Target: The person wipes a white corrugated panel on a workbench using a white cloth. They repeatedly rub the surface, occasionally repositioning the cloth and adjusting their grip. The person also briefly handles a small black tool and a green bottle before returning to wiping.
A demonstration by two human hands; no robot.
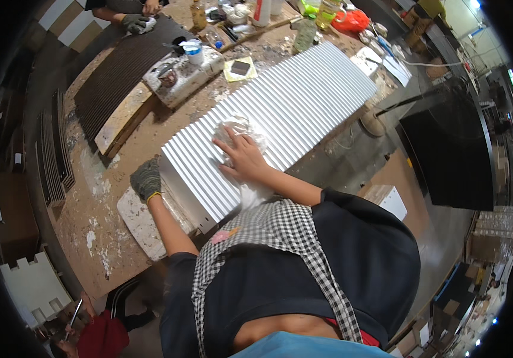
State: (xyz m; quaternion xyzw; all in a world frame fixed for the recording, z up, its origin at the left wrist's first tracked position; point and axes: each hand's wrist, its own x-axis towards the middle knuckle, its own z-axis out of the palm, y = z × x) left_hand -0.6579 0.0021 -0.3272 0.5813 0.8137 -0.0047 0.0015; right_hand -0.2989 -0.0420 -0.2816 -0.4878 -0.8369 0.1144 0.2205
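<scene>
A long white panel (304, 89) with a ribbed top lies slantwise on the workbench in front of me. My right hand (246, 156), bare, rests on its ribs with fingers spread over a crumpled white cloth (238, 126). More white material (253, 196) hangs below my wrist at the panel's near edge. Against the panel's left end is my left hand (146, 179) in a dark grey knitted glove, its fingers stretched along that end face.
The stained workbench (98, 209) carries a dark ribbed panel (131, 71), a white block (185, 80) with a tub (194, 53), bottles and an orange-red bag (352, 21). A co-worker's gloved hand (135, 24) is at the far left. A black panel (447, 149) stands at right.
</scene>
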